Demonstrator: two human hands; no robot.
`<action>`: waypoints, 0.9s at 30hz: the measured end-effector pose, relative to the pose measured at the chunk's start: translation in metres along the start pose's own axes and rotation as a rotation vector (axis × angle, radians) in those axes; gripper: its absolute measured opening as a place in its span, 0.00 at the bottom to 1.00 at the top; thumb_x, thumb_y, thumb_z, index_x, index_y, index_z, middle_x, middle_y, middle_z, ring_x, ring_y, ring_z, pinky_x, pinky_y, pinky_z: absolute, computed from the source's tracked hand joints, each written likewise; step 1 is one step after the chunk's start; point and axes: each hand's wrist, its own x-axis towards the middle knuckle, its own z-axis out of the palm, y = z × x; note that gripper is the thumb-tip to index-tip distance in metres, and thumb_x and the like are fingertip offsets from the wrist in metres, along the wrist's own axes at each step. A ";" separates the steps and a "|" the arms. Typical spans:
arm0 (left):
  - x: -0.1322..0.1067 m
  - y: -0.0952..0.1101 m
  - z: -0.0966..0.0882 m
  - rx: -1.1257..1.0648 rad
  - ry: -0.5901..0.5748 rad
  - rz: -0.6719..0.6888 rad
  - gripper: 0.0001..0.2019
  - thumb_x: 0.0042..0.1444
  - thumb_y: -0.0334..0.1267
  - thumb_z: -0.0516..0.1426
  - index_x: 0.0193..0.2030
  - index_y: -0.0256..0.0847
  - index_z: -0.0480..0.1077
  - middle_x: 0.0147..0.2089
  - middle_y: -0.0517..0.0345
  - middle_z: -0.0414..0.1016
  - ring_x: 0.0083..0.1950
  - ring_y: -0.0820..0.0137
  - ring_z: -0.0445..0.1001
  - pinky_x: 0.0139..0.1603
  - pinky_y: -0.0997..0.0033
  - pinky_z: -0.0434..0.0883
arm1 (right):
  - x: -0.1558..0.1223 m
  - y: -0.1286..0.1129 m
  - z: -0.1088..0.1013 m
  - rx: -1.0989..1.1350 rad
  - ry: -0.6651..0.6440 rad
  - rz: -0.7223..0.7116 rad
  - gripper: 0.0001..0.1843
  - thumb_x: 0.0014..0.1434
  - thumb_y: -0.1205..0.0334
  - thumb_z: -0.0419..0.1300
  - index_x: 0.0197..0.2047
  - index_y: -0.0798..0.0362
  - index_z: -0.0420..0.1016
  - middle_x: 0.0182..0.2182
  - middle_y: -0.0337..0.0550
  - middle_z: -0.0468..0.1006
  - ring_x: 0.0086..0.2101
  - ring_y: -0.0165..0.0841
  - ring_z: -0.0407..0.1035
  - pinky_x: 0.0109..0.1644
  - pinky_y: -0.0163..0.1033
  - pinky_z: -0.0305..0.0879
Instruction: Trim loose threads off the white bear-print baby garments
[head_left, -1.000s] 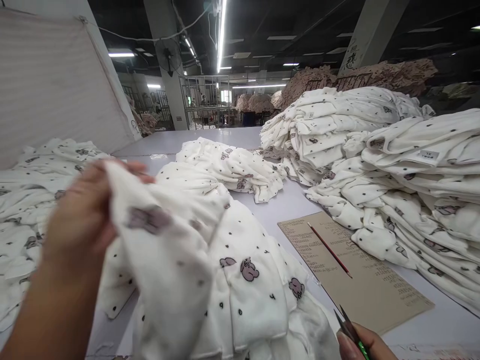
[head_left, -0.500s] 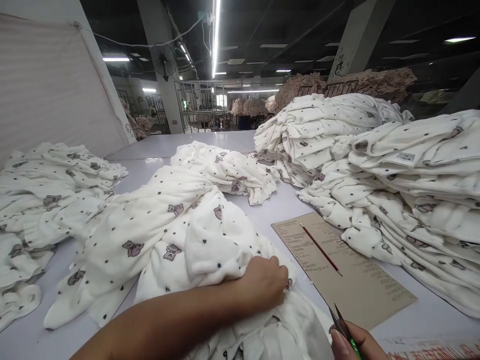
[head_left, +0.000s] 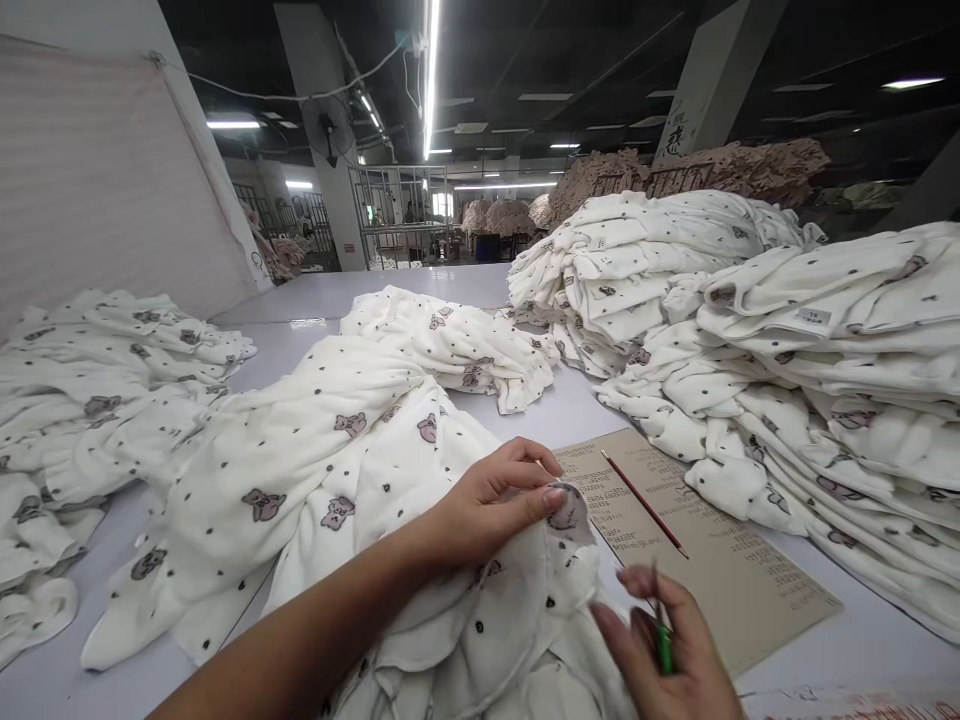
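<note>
The left hand (head_left: pixel 487 500) pinches the garment (head_left: pixel 360 470) edge; the right hand (head_left: pixel 664 650) fingers grip green snips (head_left: pixel 663 645), which could nick the fabric.

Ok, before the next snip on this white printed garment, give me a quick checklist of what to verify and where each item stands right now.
1. Left hand pinches a fold of the white printed garment: ok, thumb and fingers are closed on a raised edge.
2. Right hand holds the green-handled thread snips: ok, gripped.
3. Snips' blades clear of the left fingers: cannot tell, the blades are blurred.
4. Loose thread visible at the pinched spot: cannot tell, too small.
5. Red pencil and brown printed card out of the way: ok, they lie on the table right of the garment, untouched.
</note>
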 end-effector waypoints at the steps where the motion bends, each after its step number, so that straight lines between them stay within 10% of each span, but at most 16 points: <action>1: -0.001 -0.003 0.000 -0.097 0.021 -0.015 0.15 0.58 0.45 0.54 0.28 0.35 0.69 0.44 0.49 0.69 0.48 0.66 0.68 0.52 0.72 0.63 | 0.004 -0.001 0.009 0.008 -0.014 0.011 0.23 0.48 0.46 0.62 0.43 0.49 0.66 0.45 0.44 0.71 0.45 0.38 0.68 0.42 0.33 0.67; 7: -0.004 -0.010 -0.018 -0.243 0.185 -0.186 0.20 0.60 0.53 0.47 0.27 0.38 0.61 0.20 0.66 0.60 0.18 0.78 0.57 0.22 0.77 0.59 | 0.016 -0.020 0.033 0.074 -0.180 0.030 0.14 0.54 0.47 0.57 0.34 0.50 0.71 0.30 0.38 0.73 0.34 0.32 0.68 0.39 0.30 0.63; 11: -0.013 -0.002 -0.026 0.061 -0.035 -0.204 0.20 0.42 0.45 0.66 0.40 0.39 0.71 0.38 0.58 0.72 0.38 0.69 0.69 0.40 0.74 0.64 | 0.015 -0.047 0.025 0.142 -0.248 -0.027 0.11 0.54 0.51 0.59 0.32 0.50 0.70 0.27 0.35 0.71 0.31 0.30 0.66 0.36 0.28 0.62; 14: -0.017 -0.001 -0.021 0.326 -0.223 -0.157 0.15 0.47 0.40 0.63 0.42 0.40 0.73 0.40 0.56 0.73 0.42 0.66 0.70 0.43 0.72 0.64 | 0.015 -0.062 0.025 0.156 -0.284 -0.065 0.11 0.53 0.50 0.59 0.32 0.48 0.71 0.26 0.34 0.71 0.29 0.29 0.64 0.35 0.27 0.61; 27: -0.030 -0.017 -0.011 0.107 0.080 -0.208 0.11 0.58 0.37 0.50 0.29 0.35 0.68 0.28 0.59 0.66 0.33 0.71 0.66 0.37 0.75 0.64 | 0.014 -0.057 0.025 0.118 -0.094 -0.023 0.14 0.50 0.48 0.62 0.27 0.50 0.72 0.24 0.36 0.73 0.28 0.29 0.67 0.33 0.26 0.63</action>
